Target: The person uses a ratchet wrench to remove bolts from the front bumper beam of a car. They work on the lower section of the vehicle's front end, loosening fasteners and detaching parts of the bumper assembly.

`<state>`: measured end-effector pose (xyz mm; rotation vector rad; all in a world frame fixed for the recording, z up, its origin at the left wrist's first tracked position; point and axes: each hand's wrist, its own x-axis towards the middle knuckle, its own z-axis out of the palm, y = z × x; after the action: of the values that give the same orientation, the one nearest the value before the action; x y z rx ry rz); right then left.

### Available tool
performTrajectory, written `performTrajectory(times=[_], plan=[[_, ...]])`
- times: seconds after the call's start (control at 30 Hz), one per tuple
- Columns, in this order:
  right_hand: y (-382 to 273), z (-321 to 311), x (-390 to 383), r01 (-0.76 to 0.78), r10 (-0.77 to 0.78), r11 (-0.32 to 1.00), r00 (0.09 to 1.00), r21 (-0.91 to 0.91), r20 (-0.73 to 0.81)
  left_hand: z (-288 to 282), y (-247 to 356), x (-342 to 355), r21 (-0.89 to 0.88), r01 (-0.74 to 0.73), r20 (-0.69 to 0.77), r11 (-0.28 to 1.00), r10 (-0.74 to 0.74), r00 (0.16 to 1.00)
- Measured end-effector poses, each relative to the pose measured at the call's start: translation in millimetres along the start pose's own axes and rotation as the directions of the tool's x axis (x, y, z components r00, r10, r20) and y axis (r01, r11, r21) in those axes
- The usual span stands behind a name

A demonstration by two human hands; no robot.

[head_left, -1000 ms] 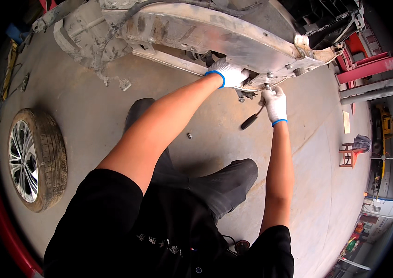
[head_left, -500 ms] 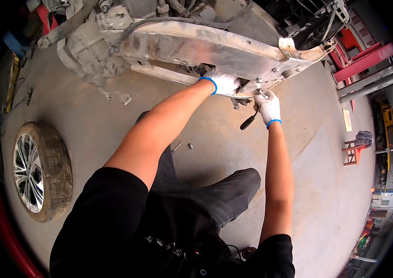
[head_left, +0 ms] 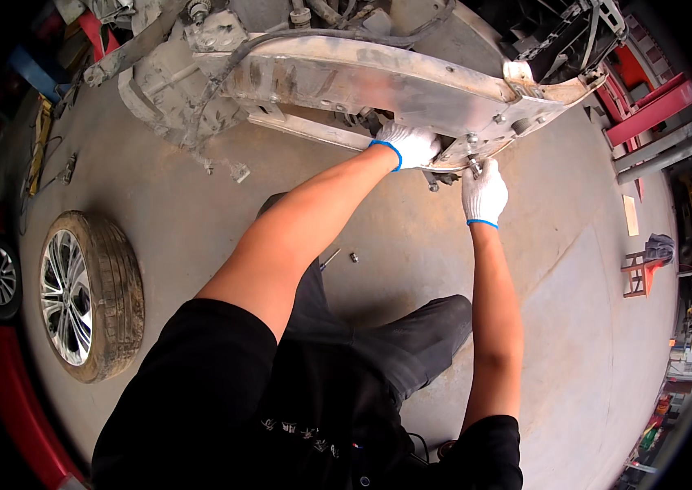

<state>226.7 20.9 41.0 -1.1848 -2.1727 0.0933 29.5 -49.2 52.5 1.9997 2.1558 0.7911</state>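
My left hand (head_left: 407, 148), in a white glove with a blue cuff, reaches into an opening in the dusty metal frame (head_left: 354, 77) of a vehicle. Its fingertips and anything in them are hidden. To its right, my gloved right hand (head_left: 485, 192) is closed on a small metal socket tool (head_left: 474, 163) set upright at a bolt (head_left: 472, 138) on the frame's underside. The black handle seen earlier is hidden now. A small metal fitting (head_left: 354, 256) and a thin tool (head_left: 329, 260) lie on the floor below.
A loose wheel (head_left: 89, 298) stands at the left, near a red car (head_left: 19, 396). A red steel lift structure (head_left: 644, 118) is at upper right, a wooden stool with dark cloth (head_left: 636, 273) farther right, and yellow equipment (head_left: 40, 143) at upper left.
The black handle that hung below my right hand has gone out of sight behind it. My right fingers are more closed round the tool, and the view has shifted slightly.
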Motion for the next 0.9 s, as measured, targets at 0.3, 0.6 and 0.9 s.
performTrajectory(times=[0.3, 0.6, 0.9], plan=[[-3.1, -13.5, 8.0, -0.278, 0.148, 0.885, 0.929, 0.375, 0.339, -3.3, 3.9, -11.1, -0.033, 0.171, 0.056, 0.985, -0.169, 0.984], [1.7, -5.7, 15.4, -0.778, 0.125, 0.214, 0.622, 0.591, 0.773, -23.2, -4.6, -21.4, -0.073, 0.224, 0.171, 0.972, -0.209, 0.963], [11.3, -8.9, 15.1, -0.109, 0.047, 0.979, 0.943, 0.173, 0.33, -42.1, -2.8, -32.5, -0.089, 0.207, 0.262, 0.974, -0.177, 0.949]])
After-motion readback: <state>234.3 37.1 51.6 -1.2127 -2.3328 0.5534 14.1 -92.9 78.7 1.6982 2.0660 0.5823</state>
